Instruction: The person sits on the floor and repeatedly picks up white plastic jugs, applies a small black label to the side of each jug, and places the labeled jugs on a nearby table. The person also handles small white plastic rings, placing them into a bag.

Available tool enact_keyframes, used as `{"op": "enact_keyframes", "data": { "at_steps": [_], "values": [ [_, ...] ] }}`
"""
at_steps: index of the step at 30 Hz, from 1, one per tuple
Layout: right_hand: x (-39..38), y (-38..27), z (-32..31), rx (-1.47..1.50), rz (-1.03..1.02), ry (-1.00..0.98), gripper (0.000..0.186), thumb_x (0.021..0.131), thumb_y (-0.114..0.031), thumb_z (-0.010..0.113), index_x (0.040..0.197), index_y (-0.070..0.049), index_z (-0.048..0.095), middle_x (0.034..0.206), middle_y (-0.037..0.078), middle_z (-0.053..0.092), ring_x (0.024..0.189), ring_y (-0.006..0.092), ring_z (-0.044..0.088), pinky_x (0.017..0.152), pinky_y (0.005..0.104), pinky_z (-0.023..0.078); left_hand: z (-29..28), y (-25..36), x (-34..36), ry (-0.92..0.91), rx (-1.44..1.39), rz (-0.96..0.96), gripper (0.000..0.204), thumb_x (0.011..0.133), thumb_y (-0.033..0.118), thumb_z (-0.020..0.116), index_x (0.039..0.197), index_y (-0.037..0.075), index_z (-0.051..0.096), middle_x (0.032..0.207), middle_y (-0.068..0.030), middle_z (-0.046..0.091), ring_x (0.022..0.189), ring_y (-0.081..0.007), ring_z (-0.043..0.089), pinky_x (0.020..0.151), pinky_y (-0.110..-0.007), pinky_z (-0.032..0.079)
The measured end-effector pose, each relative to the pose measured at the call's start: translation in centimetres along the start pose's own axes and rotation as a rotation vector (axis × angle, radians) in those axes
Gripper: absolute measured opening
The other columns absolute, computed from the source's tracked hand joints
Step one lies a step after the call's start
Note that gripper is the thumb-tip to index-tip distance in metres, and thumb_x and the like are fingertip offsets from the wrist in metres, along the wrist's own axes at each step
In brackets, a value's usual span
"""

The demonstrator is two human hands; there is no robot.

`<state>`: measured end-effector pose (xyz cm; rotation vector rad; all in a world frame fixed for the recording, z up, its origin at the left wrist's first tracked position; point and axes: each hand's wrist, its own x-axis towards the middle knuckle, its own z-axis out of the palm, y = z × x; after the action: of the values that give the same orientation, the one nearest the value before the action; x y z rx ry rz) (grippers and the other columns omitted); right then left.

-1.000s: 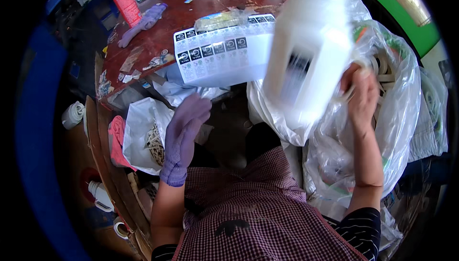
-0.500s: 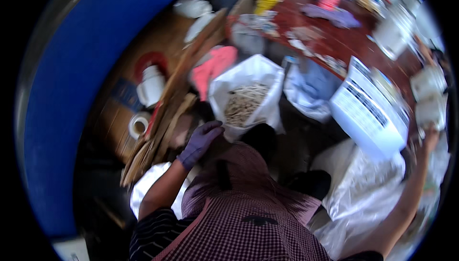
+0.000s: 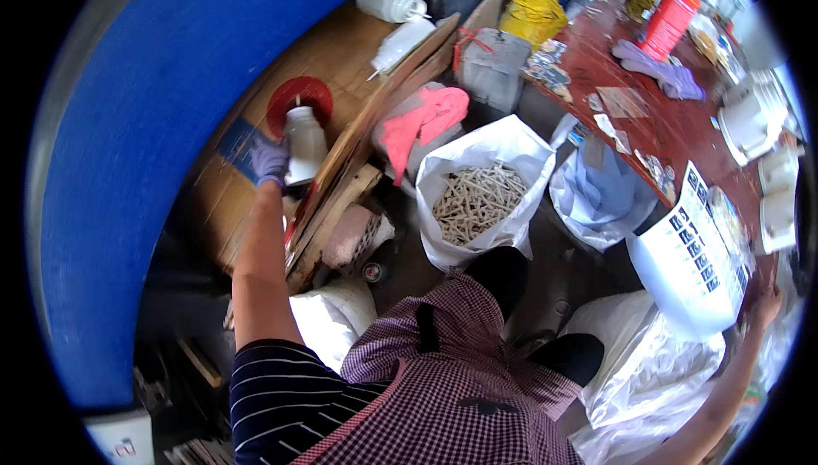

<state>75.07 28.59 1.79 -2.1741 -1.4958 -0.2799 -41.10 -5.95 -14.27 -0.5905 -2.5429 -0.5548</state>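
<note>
My left hand (image 3: 269, 159), in a purple glove, reaches over a wooden board on the left. Its fingers look stretched out beside a white plastic bottle (image 3: 306, 143); whether they touch it I cannot tell. That bottle stands by a red disc (image 3: 322, 97) with a pale stick at its mouth. My right hand (image 3: 768, 304), bare, is far to the right near the table's edge, just past a printed paper sheet (image 3: 682, 248). Its fingers are too small and unclear to read. White plastic containers (image 3: 777, 218) are the things just beyond it.
Between my knees and the red-brown table (image 3: 596, 64) stands a white sack (image 3: 434, 239) of short pale sticks. Beside it is a sack with bluish contents (image 3: 601, 179). Pink cloth (image 3: 417, 128) lies by the wooden board (image 3: 341, 47). A curved blue wall (image 3: 111, 209) rises at left.
My left hand has moved from near my lap up and left to beside the white bottle. My right hand has come away from the white containers, nearer to me. The view has shifted.
</note>
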Motion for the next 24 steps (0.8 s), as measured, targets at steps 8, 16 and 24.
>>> {"op": "enact_keyframes", "data": {
  "at_steps": [8, 16, 24],
  "values": [
    [-6.8, -0.2, -7.9, 0.366, -0.174, 0.18, 0.032, 0.103, -0.021, 0.052, 0.128, -0.004, 0.06, 0.096, 0.008, 0.069, 0.087, 0.0132, 0.065, 0.075, 0.0287, 0.051, 0.9, 4.2, -1.0, -0.312, -0.672, 0.058, 0.035, 0.092, 0.023, 0.065, 0.115, -0.003, 0.064, 0.106, -0.022, 0.07, 0.097, -0.0326, 0.068, 0.086, -0.041, 0.05],
    [-34.5, -35.0, -11.9, 0.9, -0.976, -0.293, 0.035, 0.088, 0.002, 0.062, 0.123, -0.001, 0.061, 0.123, 0.016, 0.065, 0.117, 0.0326, 0.059, 0.099, 0.0426, 0.046, -22.1, 16.9, -13.9, -0.439, -1.035, 0.324, 0.03, 0.09, 0.017, 0.07, 0.114, 0.0, 0.066, 0.105, -0.0085, 0.069, 0.097, -0.0171, 0.063, 0.085, -0.033, 0.051],
    [-46.8, -35.9, -9.4, 1.143, -0.916, -0.406, 0.016, 0.09, -0.018, 0.067, 0.101, -0.006, 0.067, 0.099, 0.008, 0.07, 0.097, 0.0265, 0.064, 0.1, 0.0412, 0.04, -18.5, 16.4, -30.0, -1.764, -1.405, 0.24, 0.078, 0.08, 0.039, 0.078, 0.139, -0.001, 0.048, 0.131, -0.0115, 0.059, 0.123, -0.0233, 0.055, 0.106, -0.039, 0.041]
  ]
}}
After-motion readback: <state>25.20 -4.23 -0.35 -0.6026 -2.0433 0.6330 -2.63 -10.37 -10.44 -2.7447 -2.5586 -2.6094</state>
